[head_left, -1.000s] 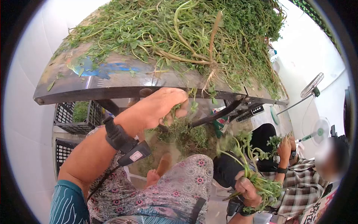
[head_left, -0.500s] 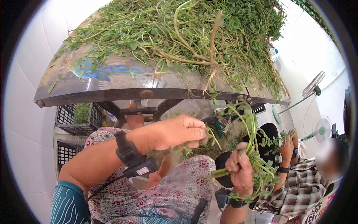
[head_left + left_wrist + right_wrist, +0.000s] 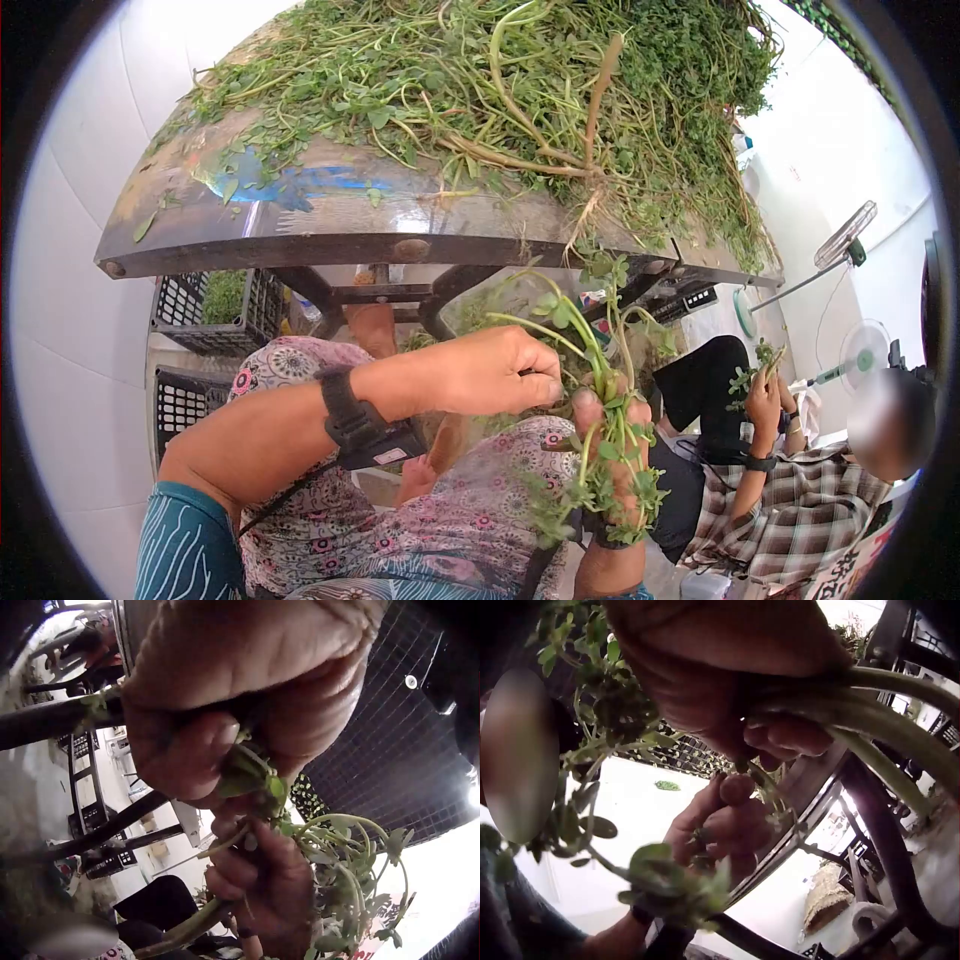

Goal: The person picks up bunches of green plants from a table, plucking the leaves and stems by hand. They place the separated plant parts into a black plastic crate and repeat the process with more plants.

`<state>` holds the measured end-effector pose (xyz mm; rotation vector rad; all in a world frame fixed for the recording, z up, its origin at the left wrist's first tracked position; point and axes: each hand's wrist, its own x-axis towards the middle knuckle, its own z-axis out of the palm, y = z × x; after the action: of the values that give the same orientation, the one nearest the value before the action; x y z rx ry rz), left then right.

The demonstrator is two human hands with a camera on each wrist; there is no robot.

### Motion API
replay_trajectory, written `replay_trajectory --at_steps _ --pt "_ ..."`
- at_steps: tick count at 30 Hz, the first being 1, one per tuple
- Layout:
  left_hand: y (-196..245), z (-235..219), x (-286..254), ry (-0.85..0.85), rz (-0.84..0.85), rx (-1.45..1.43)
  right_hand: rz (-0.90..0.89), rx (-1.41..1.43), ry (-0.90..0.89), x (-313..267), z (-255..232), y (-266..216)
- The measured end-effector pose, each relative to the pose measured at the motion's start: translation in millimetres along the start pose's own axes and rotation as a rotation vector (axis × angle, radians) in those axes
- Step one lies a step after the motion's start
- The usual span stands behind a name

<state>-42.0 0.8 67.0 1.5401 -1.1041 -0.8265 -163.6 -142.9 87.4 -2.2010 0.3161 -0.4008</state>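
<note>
One right hand [image 3: 622,475] grips stems [image 3: 598,368] near the counter [image 3: 330,218], one left hand [image 3: 468,372] pinches a sprig [image 3: 247,776] close by; step, seemingly picking apart; next move likely wants stems steady, sprig drawn gently.

Both hands meet closely in front of the body, fingers curled in.
The left arm [image 3: 260,420] bends at the elbow, its bare forearm slanting up and across to the wrist. The left hand [image 3: 490,370] lies back upward, fingers folded under and thumb laid close to them; the left wrist view shows the thumb bent in a pinch, its nail visible. The right forearm [image 3: 612,565] rises steeply from the lower edge, and the right hand [image 3: 610,430] is raised, its fingers curled in a grip. The two thumbs sit near each other; whether the hands touch is unclear.
</note>
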Motion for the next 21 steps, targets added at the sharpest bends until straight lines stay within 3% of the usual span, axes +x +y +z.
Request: replay_trajectory --at_steps 2,5,6,8,13,15,16,19,21 --pt "-1 2 1 0.059 0.076 -0.008 0.002 0.004 0.014 -3 4 0" --pt "-4 5 4 0.114 0.148 -0.005 -0.17 0.045 0.097 -3 12 -1" --pt "-5 5 5 0.127 0.165 -0.002 -0.145 0.029 0.048 -1 9 5" --pt "-4 5 4 0.076 0.106 0.006 0.003 0.112 0.025 -3 2 14" --pt "5 -2 0 -0.227 0.056 0.149 -0.148 -0.077 -0.025 -9 -11 8" --pt "1 0 1 -0.248 0.107 0.215 0.18 0.294 -0.089 -11 -17 26" --pt "1 -1 1 -0.243 0.127 0.2 0.158 0.226 -0.102 -11 -19 29" --pt "3 -3 -2 -0.231 0.16 0.147 0.317 0.458 -0.188 -11 -29 29" --pt "8 -2 -3 -0.221 0.149 0.101 0.438 1.12 -0.196 -12 -27 36"
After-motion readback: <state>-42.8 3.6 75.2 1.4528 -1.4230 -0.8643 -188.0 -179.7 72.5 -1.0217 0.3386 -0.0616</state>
